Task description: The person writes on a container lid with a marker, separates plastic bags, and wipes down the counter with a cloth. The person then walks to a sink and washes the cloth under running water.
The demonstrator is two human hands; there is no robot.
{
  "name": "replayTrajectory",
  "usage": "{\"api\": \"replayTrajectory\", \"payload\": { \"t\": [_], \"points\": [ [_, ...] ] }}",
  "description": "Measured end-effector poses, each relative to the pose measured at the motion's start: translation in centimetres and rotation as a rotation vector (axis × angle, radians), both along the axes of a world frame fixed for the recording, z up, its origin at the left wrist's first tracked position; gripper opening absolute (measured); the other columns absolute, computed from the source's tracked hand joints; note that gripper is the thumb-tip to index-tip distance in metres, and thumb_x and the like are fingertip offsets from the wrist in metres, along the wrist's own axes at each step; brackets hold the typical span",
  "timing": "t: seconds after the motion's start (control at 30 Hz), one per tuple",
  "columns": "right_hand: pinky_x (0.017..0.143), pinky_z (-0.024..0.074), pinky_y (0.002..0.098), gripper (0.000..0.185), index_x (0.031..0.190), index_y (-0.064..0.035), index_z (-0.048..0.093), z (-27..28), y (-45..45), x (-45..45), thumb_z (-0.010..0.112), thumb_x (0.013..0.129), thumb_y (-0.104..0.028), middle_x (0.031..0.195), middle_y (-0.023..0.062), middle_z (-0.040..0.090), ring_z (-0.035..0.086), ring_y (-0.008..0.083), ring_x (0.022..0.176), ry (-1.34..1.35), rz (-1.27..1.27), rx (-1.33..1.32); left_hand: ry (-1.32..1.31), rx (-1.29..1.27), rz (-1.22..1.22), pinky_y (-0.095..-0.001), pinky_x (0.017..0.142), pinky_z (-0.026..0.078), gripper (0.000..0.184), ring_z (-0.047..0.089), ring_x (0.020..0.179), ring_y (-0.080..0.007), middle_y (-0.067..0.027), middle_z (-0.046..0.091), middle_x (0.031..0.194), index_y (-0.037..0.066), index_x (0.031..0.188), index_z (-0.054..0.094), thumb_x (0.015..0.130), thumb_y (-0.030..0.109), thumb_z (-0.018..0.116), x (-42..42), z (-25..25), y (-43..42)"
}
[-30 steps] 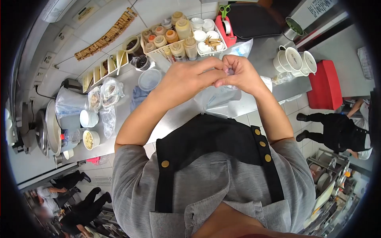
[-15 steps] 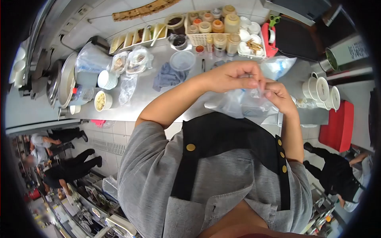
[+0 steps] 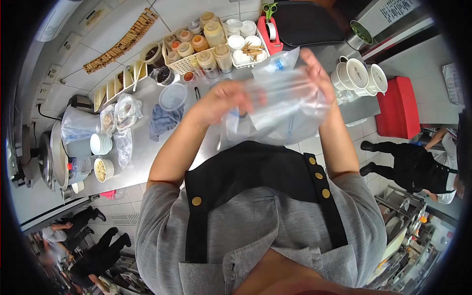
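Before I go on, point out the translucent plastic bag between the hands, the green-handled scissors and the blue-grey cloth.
Translucent plastic bag (image 3: pixel 285 112): head view, middle of its blurred sheet.
Green-handled scissors (image 3: pixel 269 12): head view, on the handles.
Blue-grey cloth (image 3: pixel 164 122): head view, crumpled middle.

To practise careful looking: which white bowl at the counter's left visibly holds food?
The single round bowl, just below the stacked bowls in the picture. Pale pieces show inside it; none show in the stack.

Glossy plastic bag (image 3: pixel 282 125), smooth shiny metal counter (image 3: pixel 140 157), matt cloth apron (image 3: pixel 255 167)
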State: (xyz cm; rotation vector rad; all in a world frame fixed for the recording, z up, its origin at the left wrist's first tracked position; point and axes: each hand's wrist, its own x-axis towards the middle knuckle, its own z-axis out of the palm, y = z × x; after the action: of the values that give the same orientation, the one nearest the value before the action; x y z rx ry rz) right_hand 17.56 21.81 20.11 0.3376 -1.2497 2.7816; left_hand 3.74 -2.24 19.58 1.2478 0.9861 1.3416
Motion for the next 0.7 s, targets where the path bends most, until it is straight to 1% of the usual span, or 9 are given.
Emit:
{"api": "replayTrajectory", "payload": {
  "t": [0.07,0.13,0.2,0.27,0.33,0.4,0.47,0.5,0.7],
  "points": [
    [0.059,0.0475,0.0242,0.016,0.103,-0.0068,0.058,1.5,0.5,-1.5,0.063,0.094,-0.018,0.08,0.0003,0.06,0.058,0.0102,0.071,0.081,0.007,-0.165,-0.625,0.009,0.364,-0.0269,0.06,0.05,0.039,0.062,0.069,-0.0114,-0.0032,0.067,0.086,0.008,0.095,0.066,0.094,0.047,0.062,0.8,-0.7,1.2],
    [0.062,0.05,0.0255,0.012,0.102,-0.008,0.058,2.6,0.7,-1.6,0.062,0.094,-0.015,0.083,0.0013,0.061,0.06,0.0115,0.074,0.155,0.059,-0.26,-0.842,-0.032,0.472,-0.027,0.056,0.048,0.041,0.059,0.064,-0.0115,-0.0018,0.064,0.085,0.011,0.095,0.063,0.092,0.051,0.061,1.7,0.2,3.3],
    [0.073,0.0538,0.0287,0.022,0.114,-0.0072,0.059,3.5,0.8,-1.0,0.062,0.093,-0.014,0.094,0.0054,0.064,0.063,0.0149,0.084,-0.306,-0.364,-0.041,-1.056,-0.063,0.583,-0.027,0.052,0.046,0.043,0.057,0.06,-0.0116,-0.0005,0.061,0.083,0.014,0.095,0.061,0.091,0.056,0.06,2.7,-0.7,4.8],
    [0.089,0.0521,0.0337,0.04,0.132,-0.0042,0.052,-7.3,7.1,-3.2,0.058,0.095,-0.02,0.117,0.0134,0.064,0.062,0.0218,0.102,-0.182,-0.177,0.128,-1.265,-0.087,0.446,-0.0272,0.055,0.046,0.041,0.056,0.063,-0.0112,0.0007,0.06,0.086,0.014,0.1,0.06,0.091,0.054,0.06,3.4,-5.9,5.4],
    [0.074,0.0546,0.0294,0.04,0.126,-0.0033,0.057,-4.8,3.8,-2.8,0.053,0.098,-0.032,0.109,0.0058,0.068,0.066,0.0163,0.095,-0.437,-0.156,-0.23,-1.253,-0.041,0.381,-0.0277,0.063,0.048,0.037,0.058,0.07,-0.0117,0.0007,0.061,0.091,0.013,0.104,0.06,0.093,0.048,0.06,4.2,-11.9,6.1],
    [0.064,0.0529,0.026,0.039,0.125,-0.006,0.057,-12.8,6.8,-3.2,0.05,0.1,-0.035,0.105,0.0049,0.069,0.068,0.0136,0.089,-0.46,0.149,-0.311,-1.204,0.014,0.342,-0.0283,0.071,0.05,0.033,0.06,0.078,-0.0121,0.0007,0.062,0.095,0.012,0.109,0.059,0.094,0.042,0.061,4.6,-17.2,7.0],
    [0.059,0.0496,0.0212,0.034,0.129,-0.008,0.056,-18.3,6.6,-2.5,0.052,0.1,-0.027,0.1,0.0045,0.07,0.066,0.0099,0.079,-0.526,0.174,-0.327,-1.049,0.028,0.472,-0.0288,0.079,0.052,0.03,0.062,0.085,-0.0126,0.0007,0.063,0.1,0.011,0.113,0.059,0.096,0.035,0.061,4.4,-20.3,7.4],
    [0.059,0.0496,0.0212,0.034,0.129,-0.008,0.056,-18.7,6.3,-2.3,0.052,0.1,-0.027,0.1,0.0045,0.07,0.066,0.0099,0.079,-0.523,0.189,-0.317,-0.803,-0.064,0.812,-0.0284,0.085,0.051,0.025,0.063,0.089,-0.0129,-0.0001,0.065,0.105,0.01,0.113,0.06,0.096,0.028,0.062,4.5,-20.5,7.7],
    [0.06,0.0455,0.0195,0.033,0.125,-0.0064,0.058,-20.8,5.7,-2.5,0.062,0.093,-0.004,0.097,0.0033,0.068,0.06,0.0069,0.078,-0.464,0.005,-0.236,-0.492,-0.111,0.986,-0.0225,0.08,0.049,0.019,0.061,0.083,-0.0085,-0.0016,0.068,0.097,0.004,0.106,0.063,0.092,0.016,0.069,3.3,-21.9,7.2]
  ]
}}
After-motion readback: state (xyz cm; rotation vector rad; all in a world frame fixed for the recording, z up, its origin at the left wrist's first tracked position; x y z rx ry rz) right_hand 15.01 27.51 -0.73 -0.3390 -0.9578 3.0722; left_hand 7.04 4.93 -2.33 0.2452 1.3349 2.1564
